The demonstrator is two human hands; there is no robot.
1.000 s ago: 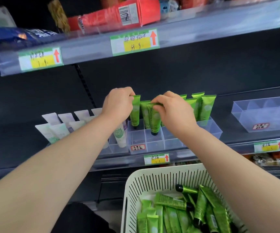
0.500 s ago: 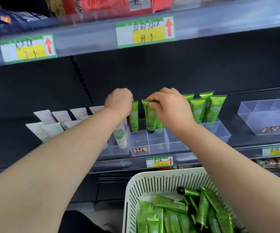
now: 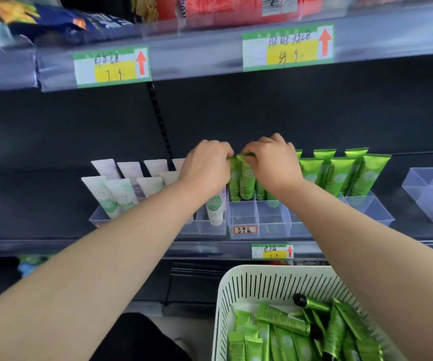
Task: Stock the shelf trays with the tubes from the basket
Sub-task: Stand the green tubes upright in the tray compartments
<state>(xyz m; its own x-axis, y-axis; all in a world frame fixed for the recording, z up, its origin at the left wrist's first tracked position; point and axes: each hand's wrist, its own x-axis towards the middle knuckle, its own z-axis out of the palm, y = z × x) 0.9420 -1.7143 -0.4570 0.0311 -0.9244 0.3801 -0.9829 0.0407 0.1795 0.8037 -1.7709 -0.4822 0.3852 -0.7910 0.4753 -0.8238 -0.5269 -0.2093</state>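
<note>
Head view, beginning at mid-shelf. Pinching the crimped top of the leftmost green tube [image 3: 233,183] with the curled fingers of the left hand [image 3: 206,165]; pinching the top of the second green tube [image 3: 246,179] with the right hand [image 3: 272,162]. Knuckles up on both, fingertips of the two hands almost touching. Both tubes upright and caps down, directly under the fingertips, set in back compartments of the clear divided tray [image 3: 244,221]. Partly hidden behind the right wrist, more green tubes in the same row. Just right of that hand, standing green tubes [image 3: 340,174] in two rows, caps down and leaning slightly. Stuck on the tray's front wall, a red-edged label [image 3: 245,229]. Left of the left hand, white tubes [image 3: 121,194] upright in a neighbouring clear tray [image 3: 97,217]. Far right on the same shelf [image 3: 28,204], another clear tray [image 3: 431,196]. Below, beside the right forearm, a white slotted basket [image 3: 262,285] with loose green tubes [image 3: 283,317] heaped flat inside. Overhead, price labels [image 3: 111,66] with red arrows along the upper shelf edge.
</note>
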